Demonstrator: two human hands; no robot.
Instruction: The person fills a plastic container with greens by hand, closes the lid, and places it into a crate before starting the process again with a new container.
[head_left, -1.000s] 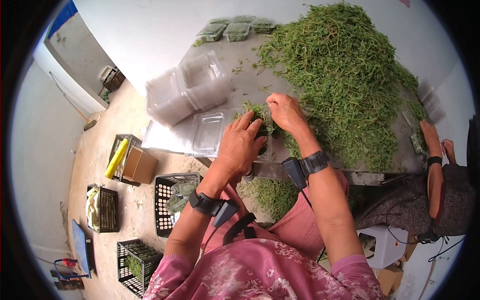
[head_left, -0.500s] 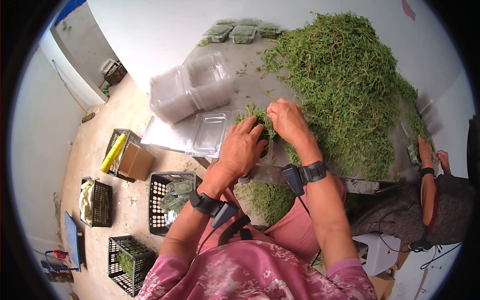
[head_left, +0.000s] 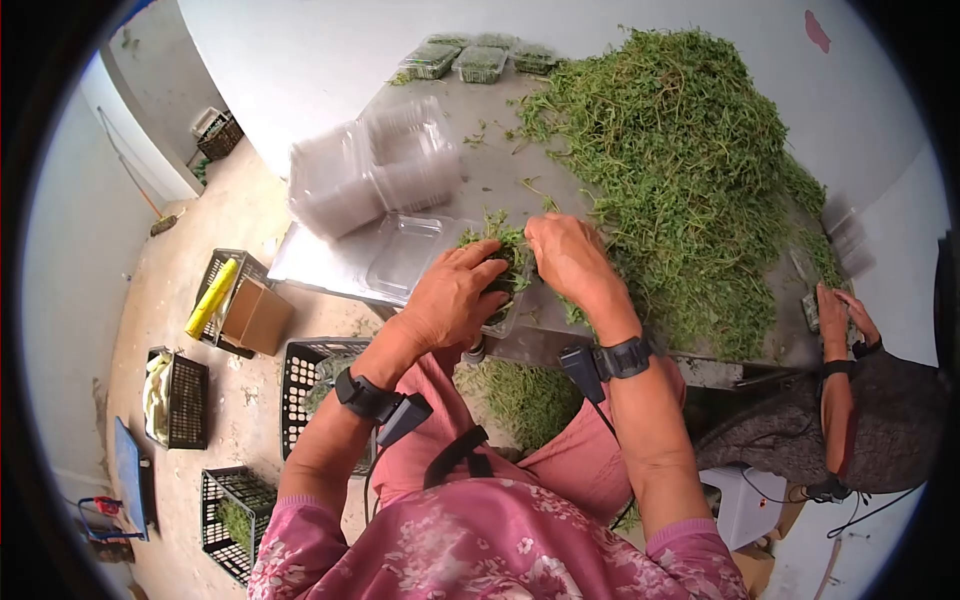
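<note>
A clear plastic clamshell box lies open at the table's front edge, its bare half (head_left: 405, 250) to the left and its other half filled with green leafy sprigs (head_left: 508, 262). My left hand (head_left: 455, 295) rests over these greens with its fingers spread, thumb at the near side, covering part of the box. Close by on the right, my right hand (head_left: 575, 260) is closed, fingertips pinched together at the edge of the greens. What sits in that pinch is hidden. A large heap of the same greens (head_left: 680, 190) rises just beyond my right hand.
A stack of clear clamshell boxes (head_left: 375, 165) stands at left on the table (head_left: 490, 180). Several filled boxes (head_left: 480, 64) sit at the back. Crates (head_left: 325, 400) and a cardboard box (head_left: 256, 318) are on the floor at left. A co-worker's hands (head_left: 838, 318) are at the far right.
My left hand has shifted slightly left over the greens, the box moving a little with it. My right hand stays pinched beside it. The co-worker's hands have come closer together. The view has shifted slightly.
</note>
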